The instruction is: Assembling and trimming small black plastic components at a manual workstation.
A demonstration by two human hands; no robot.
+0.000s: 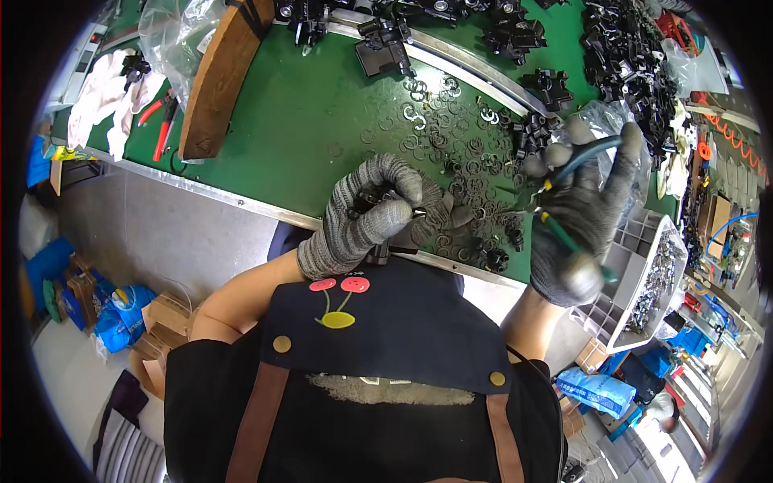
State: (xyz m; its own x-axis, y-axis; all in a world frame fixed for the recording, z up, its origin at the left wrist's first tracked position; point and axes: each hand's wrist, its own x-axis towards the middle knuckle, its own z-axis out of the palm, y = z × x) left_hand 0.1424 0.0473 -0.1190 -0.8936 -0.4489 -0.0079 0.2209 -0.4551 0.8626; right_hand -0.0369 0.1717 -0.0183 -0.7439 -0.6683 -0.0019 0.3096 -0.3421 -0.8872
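Observation:
My left hand, in a grey striped knit glove, is closed near the table's front edge. Thumb and bent fingers grip a small dark metal part with a shiny tip, most of it hidden by the glove. To the right, my gloved right hand is wrapped around pliers with green-blue handles and yellow near the pivot. Their thin jaws point left, over the table and apart from the held part. Many small snap rings lie scattered on the green tabletop between and beyond my hands.
Black mechanical assemblies stand along a metal rail, with a large pile at far right. A wooden board and red-handled pliers are at left. A grey plastic crate of small metal parts sits beside my right wrist.

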